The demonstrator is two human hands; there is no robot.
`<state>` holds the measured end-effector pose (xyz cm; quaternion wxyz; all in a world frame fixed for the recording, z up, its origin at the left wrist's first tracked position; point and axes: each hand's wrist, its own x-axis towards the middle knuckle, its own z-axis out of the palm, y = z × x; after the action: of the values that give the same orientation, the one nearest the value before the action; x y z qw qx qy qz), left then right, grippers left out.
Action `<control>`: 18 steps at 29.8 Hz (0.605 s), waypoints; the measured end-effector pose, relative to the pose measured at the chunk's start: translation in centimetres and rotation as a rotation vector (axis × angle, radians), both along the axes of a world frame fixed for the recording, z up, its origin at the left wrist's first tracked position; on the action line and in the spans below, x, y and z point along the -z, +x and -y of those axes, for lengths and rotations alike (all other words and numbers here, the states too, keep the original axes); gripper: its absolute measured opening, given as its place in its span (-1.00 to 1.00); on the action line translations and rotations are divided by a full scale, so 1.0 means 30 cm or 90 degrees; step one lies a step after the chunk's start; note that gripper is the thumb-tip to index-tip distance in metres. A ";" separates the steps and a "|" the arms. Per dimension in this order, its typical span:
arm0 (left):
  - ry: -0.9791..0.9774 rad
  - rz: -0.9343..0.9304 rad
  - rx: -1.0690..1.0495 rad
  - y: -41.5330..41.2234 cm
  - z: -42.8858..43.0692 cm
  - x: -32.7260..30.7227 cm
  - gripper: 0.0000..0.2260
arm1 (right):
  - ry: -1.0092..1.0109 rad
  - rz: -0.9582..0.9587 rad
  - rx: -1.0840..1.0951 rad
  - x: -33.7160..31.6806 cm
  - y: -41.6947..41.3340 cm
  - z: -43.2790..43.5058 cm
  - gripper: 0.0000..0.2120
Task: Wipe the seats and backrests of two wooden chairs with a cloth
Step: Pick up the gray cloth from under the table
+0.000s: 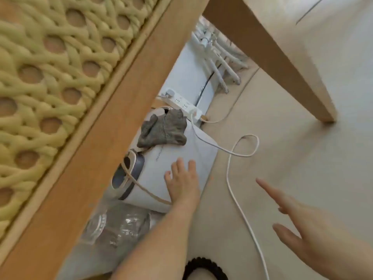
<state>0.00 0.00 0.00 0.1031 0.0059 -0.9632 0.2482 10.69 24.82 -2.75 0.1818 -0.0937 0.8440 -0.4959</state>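
Observation:
A wooden chair frame (113, 110) with a woven yellow-green cane panel (46, 63) fills the left, very close to the camera. A crumpled grey cloth (163, 129) lies on top of a white box-shaped appliance (193, 150) on the floor. My left hand (182, 182) hovers flat over the appliance, fingers spread, a short way below the cloth and not touching it. Low at the right, my right hand (302, 229) is held out over the floor with fingers apart and nothing in it.
A white power strip (181, 103) sits just beyond the cloth; its white cable (238, 190) loops across the beige floor. A wooden table leg (286, 63) slants down at top right. A clear plastic bag (117, 225) lies under the chair rail. White tubes (218, 57) are stacked farther back.

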 end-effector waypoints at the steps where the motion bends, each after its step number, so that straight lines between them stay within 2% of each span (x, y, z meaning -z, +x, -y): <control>1: -0.043 -0.009 -0.019 -0.064 0.033 -0.021 -0.58 | 0.031 -0.007 -0.050 -0.013 -0.008 -0.006 -0.16; 4: -0.113 -0.018 -0.054 -0.251 0.068 -0.133 -0.61 | 0.044 -0.083 -0.034 -0.001 -0.040 -0.041 -0.11; 7: -0.177 0.143 -0.144 -0.328 0.067 -0.141 -0.62 | 0.005 -0.075 -0.002 0.014 -0.035 -0.067 -0.15; 8: -0.185 0.152 -0.146 -0.352 0.077 -0.139 -0.58 | -0.015 -0.076 0.020 0.004 -0.028 -0.073 -0.17; 10: -0.170 0.095 -0.122 -0.375 0.078 -0.154 -0.51 | -0.082 -0.027 0.044 -0.016 -0.020 -0.081 -0.23; 11: -0.120 0.039 -0.100 -0.365 0.063 -0.158 -0.54 | -0.121 0.013 0.057 -0.023 -0.021 -0.080 -0.27; 13: 0.106 -0.103 -0.054 -0.326 -0.016 -0.151 -0.68 | -0.225 0.114 0.114 -0.045 -0.021 -0.077 -0.38; 15: 0.412 -0.168 -0.046 -0.240 -0.181 -0.131 -0.76 | -0.368 0.245 0.211 -0.110 -0.011 -0.095 -0.47; 16: 0.552 -0.162 -0.051 -0.176 -0.282 -0.103 -0.80 | -0.419 0.304 0.262 -0.153 -0.004 -0.111 -0.50; 18: 0.831 -0.056 -0.126 -0.032 -0.487 -0.059 -0.81 | -0.464 0.377 0.349 -0.252 0.011 -0.155 -0.51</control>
<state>-0.96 14.60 1.77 0.0945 0.1658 -0.9057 -0.3786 11.03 29.45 4.83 0.2316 0.2170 0.5234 -0.7908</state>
